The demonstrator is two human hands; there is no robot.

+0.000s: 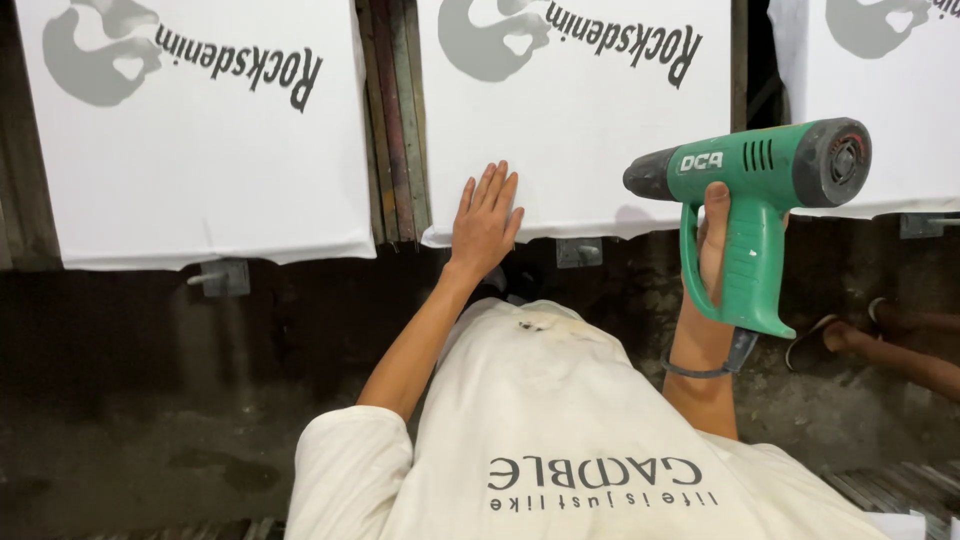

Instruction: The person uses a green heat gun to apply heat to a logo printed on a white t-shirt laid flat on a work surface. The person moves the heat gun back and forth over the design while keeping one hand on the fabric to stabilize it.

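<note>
Left hand (485, 215) flat, fingers spread open, on white printed fabric panel (575, 120); right hand (712, 240) wrapped around green plastic heat gun (760, 195), nozzle seemingly aimed at panel.

A: Kind of place?
B: Textile printing workshop. White printed cloths (200, 130) on a row of boards beyond the hands, metal brackets (228, 277) under them, green heat gun (760, 190), bare dirty floor (150, 440) below.

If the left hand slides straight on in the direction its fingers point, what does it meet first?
The left hand lies flat on the middle white printed cloth, fingers pointing up the cloth. It would probably first reach the grey printed mark; nothing else lies between.
</note>
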